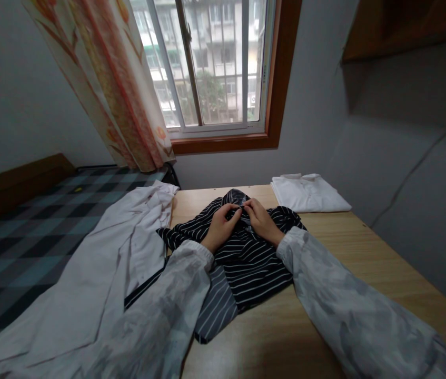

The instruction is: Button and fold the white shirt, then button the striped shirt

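A black shirt with white stripes [254, 268] lies crumpled on the wooden table, its paler inner side showing at the lower left corner. Near its collar, my left hand [221, 226] pinches the fabric between thumb and finger. My right hand [262, 221] grips the same part from the other side, and the fingertips of both hands almost meet. Whether a button sits between the fingers is too small to make out. Both forearms are in pale grey patterned sleeves and rest across the shirt's sides.
White shirts [128, 252] lie spread at the left, between table and bed. A folded white shirt [309, 192] sits at the table's far right corner. The checked bed [29, 226] stands left. Beyond the wooden table [365, 263] are a window [215, 63] and a curtain [116, 89].
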Available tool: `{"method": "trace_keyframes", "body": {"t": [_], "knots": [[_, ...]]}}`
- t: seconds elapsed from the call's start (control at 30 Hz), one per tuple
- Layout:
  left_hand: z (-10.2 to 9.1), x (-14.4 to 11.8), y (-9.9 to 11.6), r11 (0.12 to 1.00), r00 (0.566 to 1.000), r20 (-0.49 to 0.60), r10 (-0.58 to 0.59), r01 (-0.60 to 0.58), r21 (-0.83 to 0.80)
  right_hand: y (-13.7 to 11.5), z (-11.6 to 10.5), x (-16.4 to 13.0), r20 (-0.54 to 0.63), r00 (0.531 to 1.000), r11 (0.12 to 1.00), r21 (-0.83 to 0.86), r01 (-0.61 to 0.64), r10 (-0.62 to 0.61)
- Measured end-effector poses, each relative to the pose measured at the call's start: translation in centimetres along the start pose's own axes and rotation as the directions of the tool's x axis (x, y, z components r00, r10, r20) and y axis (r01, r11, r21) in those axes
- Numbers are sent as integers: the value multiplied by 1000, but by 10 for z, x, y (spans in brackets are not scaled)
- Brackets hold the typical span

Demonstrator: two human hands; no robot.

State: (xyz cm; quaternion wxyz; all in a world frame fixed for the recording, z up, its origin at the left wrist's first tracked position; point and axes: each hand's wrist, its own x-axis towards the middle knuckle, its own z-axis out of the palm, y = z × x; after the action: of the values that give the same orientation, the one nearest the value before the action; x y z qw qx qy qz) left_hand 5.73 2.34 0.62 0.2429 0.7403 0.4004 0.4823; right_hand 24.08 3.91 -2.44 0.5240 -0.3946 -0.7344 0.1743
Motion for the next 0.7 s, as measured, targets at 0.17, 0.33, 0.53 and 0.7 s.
{"method": "trace_keyframes", "body": {"t": [0.17,0.33,0.53,0.7], "knots": [[0,1,1,1000,1000,10,-3,3,-17,3,-4,1,84,992,983,149,-110,98],[1,0,1,999,999,32,-19,20,-40,5,-2,1,125,983,961,223,-162,137],[-1,6,-11,976,992,9,-127,126,-175,2,-1,0,33,995,981,166,-101,97],[0,12,-20,960,960,-182,-213,171,-221,-18,-25,4,2,990,972,-190,142,-144]]}}
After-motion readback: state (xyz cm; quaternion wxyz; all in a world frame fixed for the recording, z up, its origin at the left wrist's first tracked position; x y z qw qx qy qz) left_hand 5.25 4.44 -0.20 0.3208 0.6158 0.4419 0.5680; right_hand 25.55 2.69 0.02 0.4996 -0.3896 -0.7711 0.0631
